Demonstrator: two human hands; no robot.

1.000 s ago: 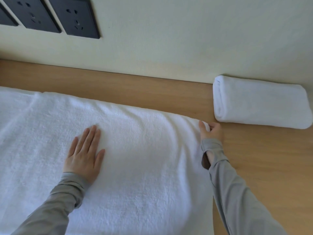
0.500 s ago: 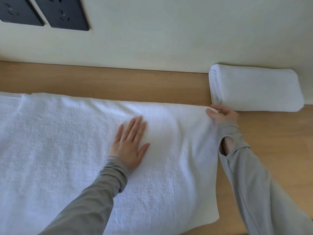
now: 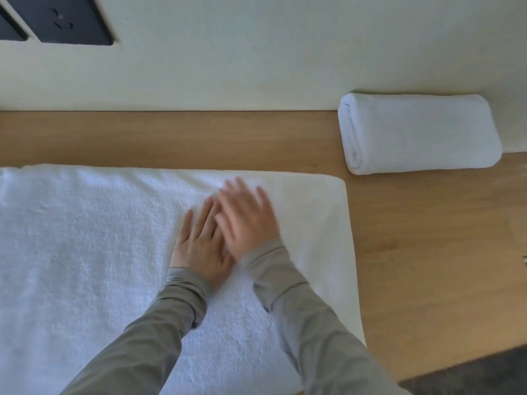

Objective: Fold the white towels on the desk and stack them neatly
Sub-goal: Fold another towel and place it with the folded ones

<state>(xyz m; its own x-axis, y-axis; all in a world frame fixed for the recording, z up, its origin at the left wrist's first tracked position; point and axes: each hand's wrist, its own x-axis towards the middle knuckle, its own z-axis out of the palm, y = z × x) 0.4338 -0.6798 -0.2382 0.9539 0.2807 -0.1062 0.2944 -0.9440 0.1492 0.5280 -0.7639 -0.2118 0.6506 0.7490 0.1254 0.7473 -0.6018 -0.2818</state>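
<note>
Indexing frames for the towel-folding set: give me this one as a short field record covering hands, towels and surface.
left hand: flat on the spread towel, fingers straight
right hand: open, blurred, partly over the left hand's fingers; contact unclear
spread towel: lies flat on the near left of the desk
folded towel: compact bundle against the wall, far right, apart from the spread towel
stack: one folded towel in view
background: dark wall sockets, upper left
</note>
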